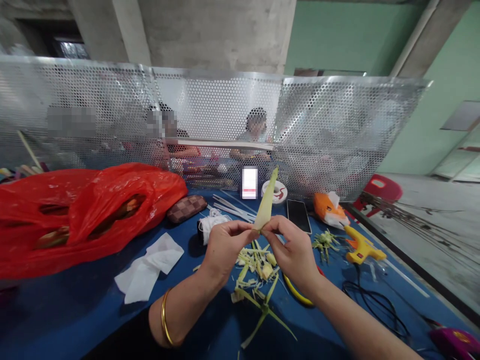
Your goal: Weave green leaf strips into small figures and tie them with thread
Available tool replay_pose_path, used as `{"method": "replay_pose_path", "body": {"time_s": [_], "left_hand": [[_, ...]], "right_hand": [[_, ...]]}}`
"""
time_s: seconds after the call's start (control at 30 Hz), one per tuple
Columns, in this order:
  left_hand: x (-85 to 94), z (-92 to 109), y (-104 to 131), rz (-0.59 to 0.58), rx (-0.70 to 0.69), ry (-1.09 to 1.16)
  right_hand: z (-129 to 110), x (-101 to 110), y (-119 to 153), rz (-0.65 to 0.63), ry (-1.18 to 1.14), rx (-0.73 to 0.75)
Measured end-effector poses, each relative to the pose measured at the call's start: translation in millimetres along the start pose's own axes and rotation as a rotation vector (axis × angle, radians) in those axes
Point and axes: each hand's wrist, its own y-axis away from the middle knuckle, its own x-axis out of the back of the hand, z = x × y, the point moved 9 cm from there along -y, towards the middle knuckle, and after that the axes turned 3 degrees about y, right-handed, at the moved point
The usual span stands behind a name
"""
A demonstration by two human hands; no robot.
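A pale green, pointed leaf strip stands upright between my two hands, its wide end pinched low. My left hand grips the lower edge between thumb and forefinger. From the other side my right hand pinches the same end, fingertips close to the left ones. Beneath them lies a heap of cut leaf scraps. Nearer to me is a green star-shaped leaf piece with long arms. Part of a yellow curved handle shows beside my right wrist.
A red plastic bag fills the left, with white tissue nearby. A checkered pouch, white string, a tape roll, and a phone lie behind. Right: a yellow glue gun with cable. A perforated metal screen stands behind; people sit beyond.
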Motion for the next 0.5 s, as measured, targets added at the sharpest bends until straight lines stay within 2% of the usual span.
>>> {"method": "replay_pose_path", "body": {"time_s": [0.33,0.5], "left_hand": [[1.8,0.1,-0.4,0.013,-0.054,-0.08],[4.8,-3.8,-0.6,0.041,-0.003,-0.022]], "right_hand": [[3.9,-4.4,2.5,-0.013,0.006,-0.003],[3.7,-3.3,3.7,0.013,-0.012,-0.032]]}}
